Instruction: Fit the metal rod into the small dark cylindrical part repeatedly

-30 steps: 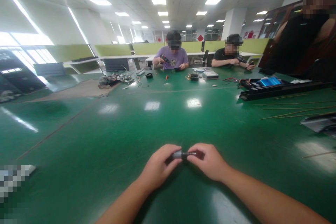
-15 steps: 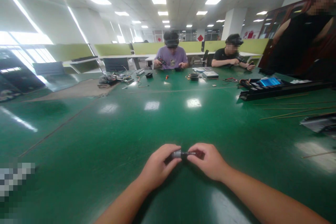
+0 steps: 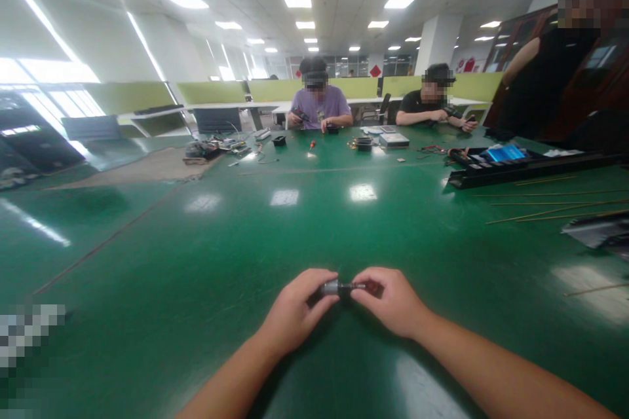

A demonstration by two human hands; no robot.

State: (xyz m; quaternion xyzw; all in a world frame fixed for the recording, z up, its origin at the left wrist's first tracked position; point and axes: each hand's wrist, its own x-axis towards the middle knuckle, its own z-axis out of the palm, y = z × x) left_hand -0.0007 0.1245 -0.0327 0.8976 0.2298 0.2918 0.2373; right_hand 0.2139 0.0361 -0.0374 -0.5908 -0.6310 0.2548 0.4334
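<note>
My left hand (image 3: 297,308) is closed round a small grey cylinder (image 3: 331,287), thumb below and fingers above, low in the middle of the head view. A thin dark rod (image 3: 346,286) with a shinier tip sticks out of the cylinder's right end. With thumb and fingertips, my right hand (image 3: 393,301) pinches the far end of that rod. Something reddish-brown shows inside the right hand's curl, too small to name. Both hands are close to the green table (image 3: 275,242). Most of the cylinder is hidden in the left palm.
Across the table sit a person in purple (image 3: 322,105) and one in black (image 3: 427,101); another person (image 3: 545,78) stands at right. A black channel-shaped tray (image 3: 491,173), thin rods (image 3: 555,203) and a heap of parts (image 3: 206,147) lie on the table.
My hands and the cylinder look almost unmoved. The standing person at right has shifted left, and the person in purple has lifted their head and moved a hand.
</note>
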